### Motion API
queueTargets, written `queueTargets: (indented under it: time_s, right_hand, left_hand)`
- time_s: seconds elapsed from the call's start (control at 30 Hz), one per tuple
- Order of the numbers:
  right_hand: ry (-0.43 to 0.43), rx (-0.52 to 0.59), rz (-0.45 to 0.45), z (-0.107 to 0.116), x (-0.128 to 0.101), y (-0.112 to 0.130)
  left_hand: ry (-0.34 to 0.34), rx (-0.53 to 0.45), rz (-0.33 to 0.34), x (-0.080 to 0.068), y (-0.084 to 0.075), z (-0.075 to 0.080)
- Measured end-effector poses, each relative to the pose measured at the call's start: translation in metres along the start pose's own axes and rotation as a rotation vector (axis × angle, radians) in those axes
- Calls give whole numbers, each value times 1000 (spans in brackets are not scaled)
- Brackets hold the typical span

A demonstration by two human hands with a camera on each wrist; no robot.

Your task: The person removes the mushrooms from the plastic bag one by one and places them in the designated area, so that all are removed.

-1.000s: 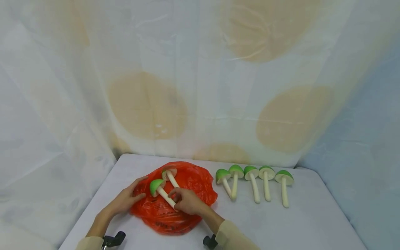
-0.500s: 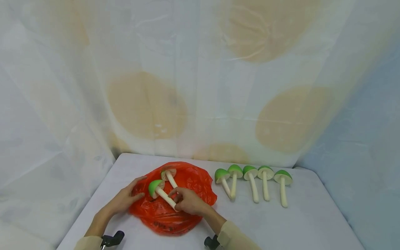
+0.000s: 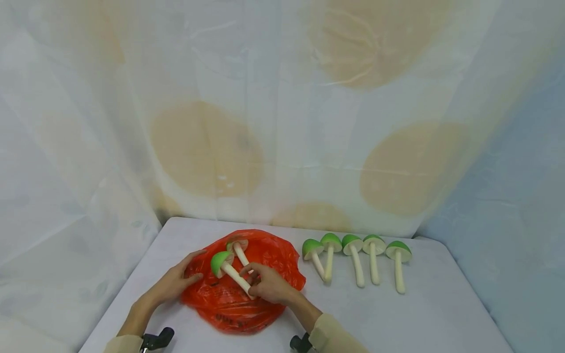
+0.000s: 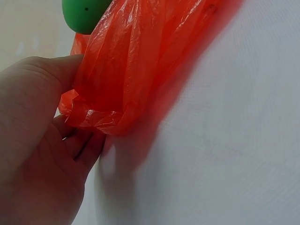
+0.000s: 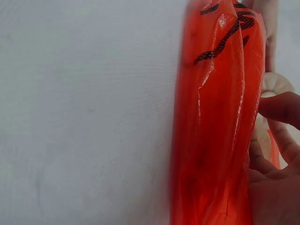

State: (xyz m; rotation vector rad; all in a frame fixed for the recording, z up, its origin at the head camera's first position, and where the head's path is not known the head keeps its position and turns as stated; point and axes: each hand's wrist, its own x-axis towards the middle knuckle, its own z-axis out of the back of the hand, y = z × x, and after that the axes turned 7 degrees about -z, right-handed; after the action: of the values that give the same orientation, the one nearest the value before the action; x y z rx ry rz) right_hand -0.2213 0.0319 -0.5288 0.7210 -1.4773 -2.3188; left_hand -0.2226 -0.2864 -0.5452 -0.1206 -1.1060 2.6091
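A crumpled red plastic bag (image 3: 220, 310) lies on the table with its mouth spread. Two toy mushrooms with green caps and white stems sit in it: a nearer mushroom (image 3: 235, 277) and a farther mushroom (image 3: 240, 253). My right hand (image 3: 270, 285) pinches the nearer one low on its stem, over the bag. On the bag's left side, my left hand (image 3: 174, 283) holds the rim between thumb and fingers. The left wrist view has the bag (image 4: 126, 70) between thumb and fingers, with a green cap (image 4: 85, 15) above. Bag plastic partly hides the right hand (image 5: 276, 150) in its wrist view.
Several more green-capped mushrooms (image 3: 355, 260) lie in a row to the right of the bag, caps toward the back. The white table (image 3: 441, 314) ends at a pale curtain (image 3: 282, 186) with tan circles. A dark wrist mount (image 3: 158, 339) sits at the left sleeve.
The nearer mushroom and my right hand have shifted very slightly to the right over the bag. My left hand keeps its place at the rim; the head view has drifted a little.
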Motion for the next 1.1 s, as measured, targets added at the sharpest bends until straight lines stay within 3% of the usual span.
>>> queueTargets:
  time_s: [0.63,1.1]
  right_hand:
    - [16,57,39,10,-5,-6]
    - [24,95,46,17,-11,-3]
  left_hand:
    - [11,-28,6,1,6,-1]
    - [12,-35,10,-2,1,0]
